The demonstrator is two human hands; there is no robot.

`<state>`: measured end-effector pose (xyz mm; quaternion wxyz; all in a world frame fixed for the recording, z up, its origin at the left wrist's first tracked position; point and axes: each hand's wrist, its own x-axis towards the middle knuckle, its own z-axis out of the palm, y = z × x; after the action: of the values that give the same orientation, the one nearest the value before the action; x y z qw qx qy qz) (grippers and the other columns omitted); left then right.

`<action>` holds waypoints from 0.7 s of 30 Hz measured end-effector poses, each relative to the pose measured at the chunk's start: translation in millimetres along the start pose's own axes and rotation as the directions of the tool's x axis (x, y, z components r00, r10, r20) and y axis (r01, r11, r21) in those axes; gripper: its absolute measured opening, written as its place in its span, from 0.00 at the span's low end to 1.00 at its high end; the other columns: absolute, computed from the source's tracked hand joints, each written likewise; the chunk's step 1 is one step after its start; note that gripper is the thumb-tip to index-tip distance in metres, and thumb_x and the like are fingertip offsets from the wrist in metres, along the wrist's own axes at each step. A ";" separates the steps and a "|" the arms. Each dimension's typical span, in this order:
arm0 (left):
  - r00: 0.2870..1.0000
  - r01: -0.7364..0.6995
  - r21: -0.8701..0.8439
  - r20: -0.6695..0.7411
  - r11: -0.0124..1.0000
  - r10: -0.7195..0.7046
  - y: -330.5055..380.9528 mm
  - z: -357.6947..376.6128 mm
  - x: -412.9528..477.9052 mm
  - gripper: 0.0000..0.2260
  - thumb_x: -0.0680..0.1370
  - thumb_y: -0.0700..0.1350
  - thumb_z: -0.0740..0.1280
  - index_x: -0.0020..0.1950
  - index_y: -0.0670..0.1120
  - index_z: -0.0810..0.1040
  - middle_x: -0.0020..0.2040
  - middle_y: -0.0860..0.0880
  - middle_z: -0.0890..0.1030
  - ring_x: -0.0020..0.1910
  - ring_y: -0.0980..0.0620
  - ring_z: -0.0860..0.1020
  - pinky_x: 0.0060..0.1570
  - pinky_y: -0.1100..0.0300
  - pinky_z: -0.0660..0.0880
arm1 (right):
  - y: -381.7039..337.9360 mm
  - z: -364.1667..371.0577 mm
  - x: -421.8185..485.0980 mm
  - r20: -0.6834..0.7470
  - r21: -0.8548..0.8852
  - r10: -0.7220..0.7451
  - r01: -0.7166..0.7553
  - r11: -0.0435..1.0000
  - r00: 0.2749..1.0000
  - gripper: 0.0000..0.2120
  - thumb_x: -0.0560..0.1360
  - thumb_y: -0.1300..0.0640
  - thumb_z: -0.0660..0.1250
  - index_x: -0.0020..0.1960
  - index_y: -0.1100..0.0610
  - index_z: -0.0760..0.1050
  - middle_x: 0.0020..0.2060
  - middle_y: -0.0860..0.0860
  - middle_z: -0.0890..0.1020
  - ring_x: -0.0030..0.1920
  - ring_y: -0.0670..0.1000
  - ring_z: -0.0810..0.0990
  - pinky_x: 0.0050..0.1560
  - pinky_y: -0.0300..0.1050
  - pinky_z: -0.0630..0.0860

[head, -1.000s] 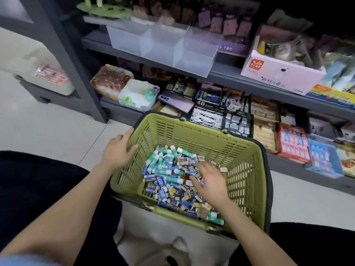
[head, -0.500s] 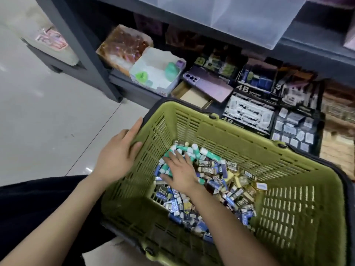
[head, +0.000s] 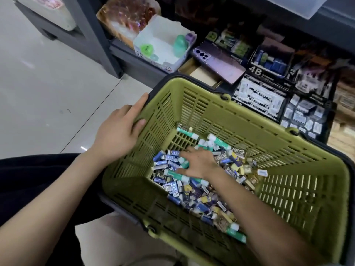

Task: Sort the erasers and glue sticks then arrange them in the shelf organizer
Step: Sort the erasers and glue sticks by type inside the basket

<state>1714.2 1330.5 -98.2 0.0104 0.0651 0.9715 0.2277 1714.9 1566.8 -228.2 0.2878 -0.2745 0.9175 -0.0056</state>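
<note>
The right hand (head: 200, 166) lies palm down in the heap at the bottom of an olive-green plastic shopping basket (head: 221, 116), fingers spread across the pile and thumb touching a green glue stick with white caps (head: 173, 173). Whether its grip has closed on anything cannot be told, since the fingertips are sunk among the pieces. The left hand (head: 117, 135) keeps a grasping grip on the basket's left wall, thumb inside the slats and forefinger laid along the black rim. The goods to be sorted lie loose in the basket: green-and-white glue sticks (head: 184, 132) sit toward the far-left corner and over the top of the heap, with one more at the near edge beside the right forearm. They are mixed with small paper-sleeved erasers (head: 197, 201) in blue, black and yellow, some marked 2B. The basket's near-left corner is against the person's dark-clothed legs (head: 28, 179), above a pale tiled floor (head: 38, 83). Just beyond the far rim runs a dark grey metal shelf (head: 134, 62) carrying a white cardboard box (head: 163, 38) with green items inside, a purple smartphone (head: 219, 63) lying face down across an open brown carton, and black display boxes marked 4B (head: 257, 95). At top right, a corner of a translucent plastic organizer bin (head: 301, 4) shows on the shelf above.
</note>
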 end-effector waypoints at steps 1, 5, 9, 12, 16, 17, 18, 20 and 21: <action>1.000 -0.006 -0.002 -0.002 1.000 0.006 -0.3 -0.1 0.3 0.26 0.80 0.45 0.59 0.77 0.51 0.55 0.56 0.38 0.75 0.53 0.37 0.73 0.50 0.46 0.71 | 6.2 1.1 -12.1 0.008 0.005 0.016 -0.016 1.000 1.000 0.33 0.69 0.26 0.53 0.67 0.42 0.66 0.58 0.48 0.74 0.56 0.56 0.74 0.36 0.40 0.65; 1.000 0.016 0.022 0.022 1.000 -0.017 1.1 2.2 0.9 0.27 0.80 0.45 0.60 0.77 0.50 0.55 0.58 0.36 0.75 0.55 0.35 0.72 0.54 0.46 0.69 | 26.2 4.2 -62.3 0.011 0.041 0.101 -0.102 0.994 0.995 0.29 0.71 0.28 0.54 0.66 0.41 0.68 0.59 0.46 0.73 0.59 0.56 0.70 0.39 0.43 0.69; 0.980 -0.017 0.230 -0.191 0.973 0.062 13.8 -3.3 -5.6 0.20 0.77 0.42 0.63 0.70 0.42 0.71 0.58 0.34 0.75 0.55 0.32 0.72 0.51 0.42 0.70 | 42.5 13.2 -114.0 0.054 0.065 0.214 -0.218 0.974 0.975 0.31 0.71 0.26 0.53 0.68 0.40 0.68 0.68 0.45 0.68 0.65 0.55 0.70 0.50 0.45 0.75; 0.922 -0.215 0.134 -0.297 0.967 0.247 39.1 12.6 -11.7 0.14 0.75 0.37 0.64 0.60 0.39 0.78 0.51 0.39 0.78 0.50 0.39 0.75 0.48 0.49 0.71 | 53.3 17.0 -140.0 0.090 0.178 0.236 -0.249 0.952 0.967 0.30 0.72 0.28 0.54 0.69 0.39 0.66 0.73 0.44 0.61 0.65 0.52 0.72 0.56 0.44 0.74; 0.965 -0.047 -0.139 0.248 0.989 0.081 52.3 68.0 -13.6 0.16 0.79 0.43 0.63 0.67 0.46 0.73 0.58 0.42 0.78 0.53 0.44 0.78 0.59 0.50 0.72 | 63.3 5.9 -149.5 0.070 0.286 0.296 -0.303 0.909 0.953 0.26 0.75 0.32 0.54 0.71 0.33 0.58 0.75 0.40 0.57 0.63 0.48 0.76 0.58 0.44 0.73; 0.922 0.080 -0.114 0.387 0.990 -0.030 47.3 81.0 -9.7 0.18 0.81 0.47 0.61 0.71 0.48 0.69 0.62 0.40 0.76 0.51 0.44 0.78 0.61 0.50 0.72 | 63.3 3.1 -149.8 0.029 0.250 0.318 -0.315 0.916 0.948 0.25 0.76 0.33 0.54 0.71 0.33 0.58 0.74 0.40 0.59 0.61 0.48 0.77 0.56 0.44 0.75; 0.866 0.173 -0.069 0.486 0.982 -0.118 41.5 92.2 -4.5 0.20 0.82 0.50 0.58 0.74 0.50 0.64 0.65 0.38 0.73 0.48 0.44 0.79 0.60 0.51 0.72 | 62.1 0.8 -149.8 -0.038 0.217 0.345 -0.329 0.919 0.938 0.23 0.77 0.35 0.54 0.71 0.34 0.59 0.73 0.40 0.62 0.58 0.47 0.79 0.52 0.43 0.77; 0.778 0.230 0.053 0.590 0.972 -0.216 30.9 112.5 3.3 0.25 0.82 0.55 0.54 0.77 0.52 0.55 0.71 0.36 0.65 0.58 0.39 0.76 0.60 0.51 0.71 | 57.8 -0.3 -149.3 -0.214 0.213 0.397 -0.354 0.911 0.892 0.20 0.78 0.40 0.57 0.70 0.38 0.66 0.69 0.41 0.71 0.53 0.48 0.81 0.44 0.41 0.78; 0.740 0.222 0.113 0.627 0.969 -0.243 27.8 122.5 4.6 0.27 0.81 0.58 0.53 0.78 0.53 0.50 0.74 0.37 0.60 0.67 0.38 0.68 0.65 0.50 0.67 | 55.3 0.2 -148.3 -0.286 0.247 0.420 -0.357 0.901 0.862 0.19 0.78 0.43 0.59 0.68 0.42 0.70 0.66 0.43 0.74 0.53 0.50 0.81 0.44 0.42 0.77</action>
<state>1719.1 1409.9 -195.6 0.3657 0.0170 0.9142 0.1739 1788.8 1689.0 -159.8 0.1484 -0.0504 0.9845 -0.0789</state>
